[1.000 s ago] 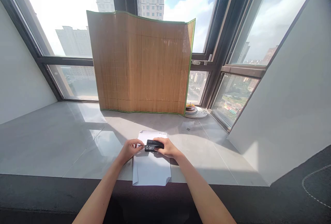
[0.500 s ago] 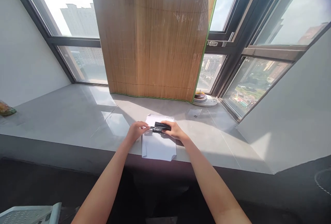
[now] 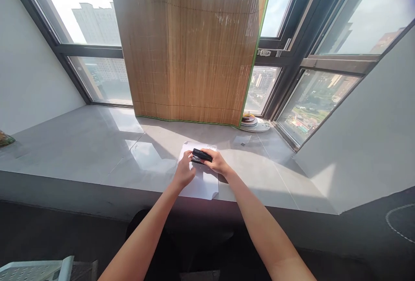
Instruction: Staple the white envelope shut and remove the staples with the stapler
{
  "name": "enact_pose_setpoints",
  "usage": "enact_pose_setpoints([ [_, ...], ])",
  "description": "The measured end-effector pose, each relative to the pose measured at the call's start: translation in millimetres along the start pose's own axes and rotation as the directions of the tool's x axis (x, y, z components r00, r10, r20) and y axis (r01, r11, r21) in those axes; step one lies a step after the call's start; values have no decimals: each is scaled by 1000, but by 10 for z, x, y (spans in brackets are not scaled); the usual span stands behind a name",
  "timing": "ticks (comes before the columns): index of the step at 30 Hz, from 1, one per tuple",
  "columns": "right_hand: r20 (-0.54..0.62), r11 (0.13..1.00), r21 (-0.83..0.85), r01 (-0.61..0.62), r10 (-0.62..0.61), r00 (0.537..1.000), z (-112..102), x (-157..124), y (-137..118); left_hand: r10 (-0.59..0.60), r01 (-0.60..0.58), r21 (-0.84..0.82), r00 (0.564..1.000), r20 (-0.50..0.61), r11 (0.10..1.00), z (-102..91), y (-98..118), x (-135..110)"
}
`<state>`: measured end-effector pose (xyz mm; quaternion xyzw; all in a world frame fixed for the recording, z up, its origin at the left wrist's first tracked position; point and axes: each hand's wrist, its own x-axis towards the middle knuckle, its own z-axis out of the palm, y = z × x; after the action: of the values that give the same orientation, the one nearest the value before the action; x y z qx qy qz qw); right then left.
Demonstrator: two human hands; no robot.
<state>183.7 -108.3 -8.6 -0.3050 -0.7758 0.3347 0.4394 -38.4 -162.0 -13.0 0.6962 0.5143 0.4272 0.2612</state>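
A black stapler [image 3: 202,155] is in my right hand [image 3: 216,161], with the thumb below and the fingers over its right end. Its top arm looks tilted up from the lower part. My left hand [image 3: 185,170] is at the stapler's left end. The fingertips there reach or touch that end, while the thumb stands apart, lower down. Beneath both hands lie white paper sheets [image 3: 204,186] with a curled near corner; printed marks show at the far edge. My left fingers partly hide the stapler's tip.
The pale tiled window sill [image 3: 259,177] ends at a front edge near my forearms. A bamboo mat [image 3: 194,56] stands upright against the window. Stacked plates [image 3: 254,123] are at its right foot, and a small clear packet [image 3: 243,140] lies nearer.
My left hand has let go of the thin part it pinched at the stapler's left end and swung right and nearer. That part no longer sticks out. The right hand still holds the stapler.
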Motion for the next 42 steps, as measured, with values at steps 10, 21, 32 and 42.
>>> enact_pose_setpoints([
  [10, -583, 952, -194, -238, 84, 808, -180, 27, 118, 45, -50, 112, 998, 51, 992, -191, -17, 409],
  [21, -797, 859, -276, -432, 47, 602, -538, 19, 523, 187, -291, 327, 931, 315, 899, 95, -244, 1617],
  [32, -601, 728, -464, -504, 159, 783, -584, 176, 611, 263, -433, 366, 864, 430, 824, 303, -417, 1792],
  [42, -350, 766, -550, -332, 149, 925, -1155, 158, 574, 114, -297, 370, 890, 442, 880, 268, -331, 1755],
])
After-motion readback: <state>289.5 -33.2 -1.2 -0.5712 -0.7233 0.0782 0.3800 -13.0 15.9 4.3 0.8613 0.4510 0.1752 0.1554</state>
